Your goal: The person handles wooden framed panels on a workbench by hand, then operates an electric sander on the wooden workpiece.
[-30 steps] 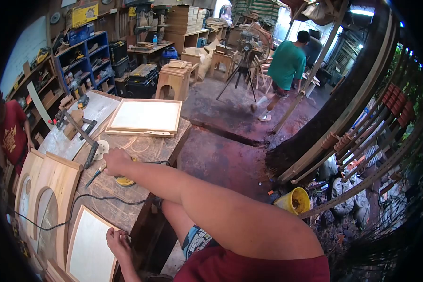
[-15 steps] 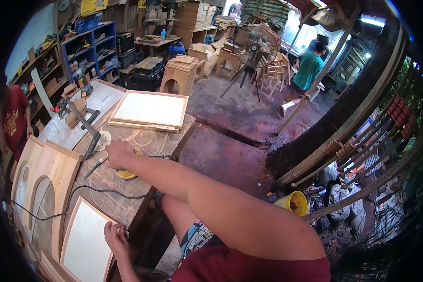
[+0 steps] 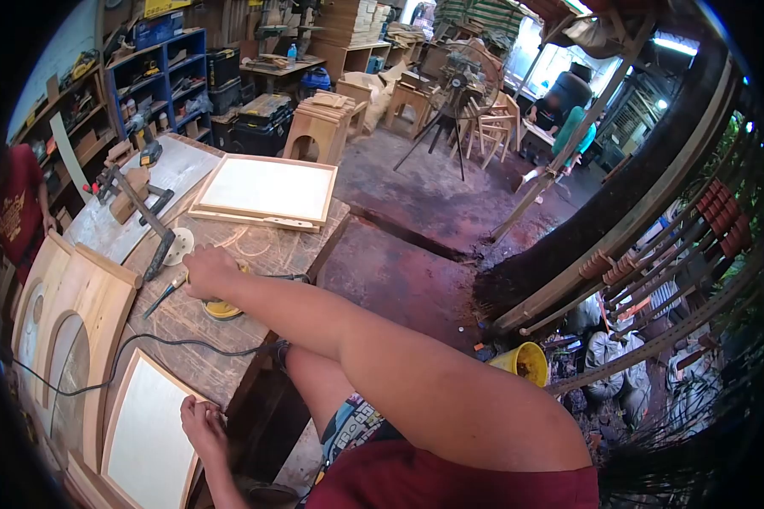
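My right hand (image 3: 210,273) reaches across the workbench (image 3: 255,248), its fingers closed over a yellow-and-black sander (image 3: 221,310) that mostly hides beneath it. Beside those fingers lies a blue-and-black pointed tool (image 3: 165,297), and just beyond is a round sanding disc (image 3: 178,247) with holes. My left hand (image 3: 202,424) grips the near edge of a wood-framed white panel (image 3: 147,424), fingers curled over the frame. A black cord (image 3: 191,342) crosses the bench above this panel.
Another framed panel (image 3: 267,188) lies at the bench's far end, near a clamp (image 3: 148,212). An arched wooden piece (image 3: 89,288) stands at left, close to a person in red (image 3: 19,204). A fan (image 3: 458,85), a yellow bucket (image 3: 526,363) and a person in teal (image 3: 575,131) are beyond.
The view has shifted slightly. Both hands keep their places on the sander and panel. In the back, the person in teal has moved right, and a seated person now shows.
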`<state>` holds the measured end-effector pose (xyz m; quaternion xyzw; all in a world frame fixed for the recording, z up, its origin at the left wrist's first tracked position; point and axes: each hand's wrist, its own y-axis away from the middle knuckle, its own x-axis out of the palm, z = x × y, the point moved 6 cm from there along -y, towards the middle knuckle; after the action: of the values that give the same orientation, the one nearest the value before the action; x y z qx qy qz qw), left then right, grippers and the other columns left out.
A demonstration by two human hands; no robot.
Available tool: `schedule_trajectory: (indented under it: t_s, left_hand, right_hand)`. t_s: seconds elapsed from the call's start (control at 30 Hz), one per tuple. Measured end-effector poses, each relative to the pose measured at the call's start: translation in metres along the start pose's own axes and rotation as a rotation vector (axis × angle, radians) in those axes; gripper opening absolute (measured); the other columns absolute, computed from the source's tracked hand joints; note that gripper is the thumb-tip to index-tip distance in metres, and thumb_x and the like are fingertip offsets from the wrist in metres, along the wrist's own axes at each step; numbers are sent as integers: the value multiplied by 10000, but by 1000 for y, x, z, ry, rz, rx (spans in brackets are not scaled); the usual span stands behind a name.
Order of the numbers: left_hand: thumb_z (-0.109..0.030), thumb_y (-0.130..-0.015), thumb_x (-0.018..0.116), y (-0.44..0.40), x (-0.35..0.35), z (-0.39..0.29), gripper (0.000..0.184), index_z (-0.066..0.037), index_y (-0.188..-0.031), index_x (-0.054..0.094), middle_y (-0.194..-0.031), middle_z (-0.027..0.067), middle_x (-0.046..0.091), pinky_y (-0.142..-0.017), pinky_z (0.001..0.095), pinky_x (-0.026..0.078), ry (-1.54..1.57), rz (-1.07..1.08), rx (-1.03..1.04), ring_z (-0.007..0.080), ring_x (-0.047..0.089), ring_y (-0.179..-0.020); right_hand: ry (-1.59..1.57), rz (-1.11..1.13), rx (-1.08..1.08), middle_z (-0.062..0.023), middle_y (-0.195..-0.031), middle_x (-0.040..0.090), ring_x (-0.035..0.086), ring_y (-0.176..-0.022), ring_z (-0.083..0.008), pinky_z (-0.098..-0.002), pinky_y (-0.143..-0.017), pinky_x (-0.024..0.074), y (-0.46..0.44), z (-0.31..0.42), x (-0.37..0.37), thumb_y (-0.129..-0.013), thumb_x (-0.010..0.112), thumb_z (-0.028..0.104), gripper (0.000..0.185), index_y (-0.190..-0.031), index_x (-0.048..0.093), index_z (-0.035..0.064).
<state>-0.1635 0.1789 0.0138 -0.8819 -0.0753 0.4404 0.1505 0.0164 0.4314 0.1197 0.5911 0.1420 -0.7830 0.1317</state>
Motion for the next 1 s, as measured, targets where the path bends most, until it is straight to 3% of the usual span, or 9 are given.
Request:
schedule_trajectory:
  t_s: [0.23,0.4,0.83,1.0]
  left_hand:
    - [106,-815,608,-4,-1,-2,188,-12,-962,606,-1235,254,568,-957,475,469,21,6,5,439,581,-1103]
    - [36,-878,585,-9,-2,-2,138,-2,-997,643,-1231,258,601,-964,519,464,33,23,12,454,602,-1076]
    - [56,-847,615,-21,1,4,169,-13,-999,643,-1264,263,585,-979,523,453,5,7,2,454,581,-1130]
    - [48,-842,630,-19,2,6,184,-18,-1014,644,-1191,218,633,-988,523,450,3,-28,34,443,583,-1139]
  right_hand:
    - [-3,14,12,-169,-1259,638,610,-1197,-318,-431,-992,508,0,1,-1,-881,710,504,585,-1270,648,70]
    - [-1,17,15,-170,-1269,633,605,-1204,-319,-431,-995,507,0,1,0,-885,703,507,586,-1273,646,72]
    - [7,28,24,-170,-1281,630,595,-1221,-320,-435,-1002,501,-2,0,1,-866,714,488,603,-1292,637,68]
    - [6,35,14,-170,-1285,625,595,-1217,-328,-440,-998,501,-2,0,2,-861,716,498,623,-1305,627,70]
